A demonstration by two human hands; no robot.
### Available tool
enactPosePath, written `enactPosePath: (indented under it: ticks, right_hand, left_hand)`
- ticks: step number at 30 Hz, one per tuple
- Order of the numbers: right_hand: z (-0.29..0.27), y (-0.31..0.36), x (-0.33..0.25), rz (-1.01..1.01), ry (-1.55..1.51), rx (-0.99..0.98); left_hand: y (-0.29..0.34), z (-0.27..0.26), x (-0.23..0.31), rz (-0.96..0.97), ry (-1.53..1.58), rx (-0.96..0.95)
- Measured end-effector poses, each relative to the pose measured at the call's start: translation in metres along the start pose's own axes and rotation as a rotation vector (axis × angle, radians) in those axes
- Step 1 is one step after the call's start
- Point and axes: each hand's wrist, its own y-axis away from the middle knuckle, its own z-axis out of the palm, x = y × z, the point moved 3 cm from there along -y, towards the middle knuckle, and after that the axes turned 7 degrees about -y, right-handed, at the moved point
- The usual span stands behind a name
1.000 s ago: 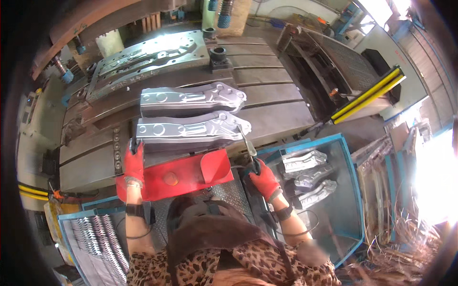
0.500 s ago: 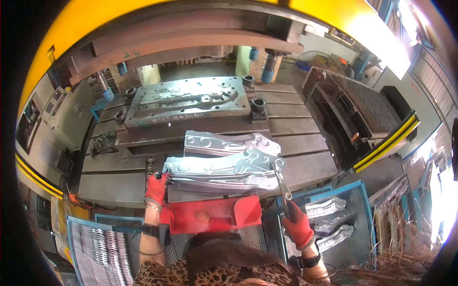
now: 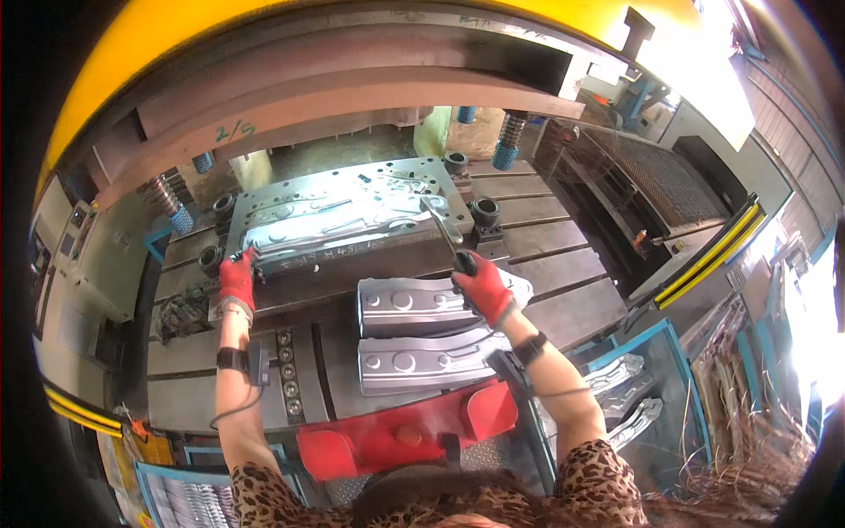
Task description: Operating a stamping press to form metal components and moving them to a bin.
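Observation:
My left hand, in a red glove, is closed at the left end of a long pressed metal panel. A small dark thing shows at its fingers; I cannot make it out. The panel is over the front of the steel die on the press bed. My right hand, also red-gloved, is wrapped round the dark handle of a long metal tool. The tool's far tip is at the panel's right end. Two similar formed panels, a far one and a near one, lie nearer me on the bed.
Overhead hangs the press's upper block. Guide bushings stand at the die's corners. A red curved support is at the bed's front. Blue-framed bins with metal parts stand at lower left and lower right.
Both hands have moved forward and left with the panel, from above the other panels to over the die. The two panels beneath are now uncovered. The view has shifted.

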Motion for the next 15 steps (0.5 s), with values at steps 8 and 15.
enactPosePath:
  ticks: [8,15]
  right_hand:
    - [0.060,-0.100,0.016,0.016,0.190,0.074]
    - [0.057,-0.082,0.010,0.042,0.304,0.016]
  left_hand:
    - [-0.048,0.023,0.032,0.055,-0.054,-0.065]
    - [0.004,-0.009,-0.009,0.103,0.418,-0.160]
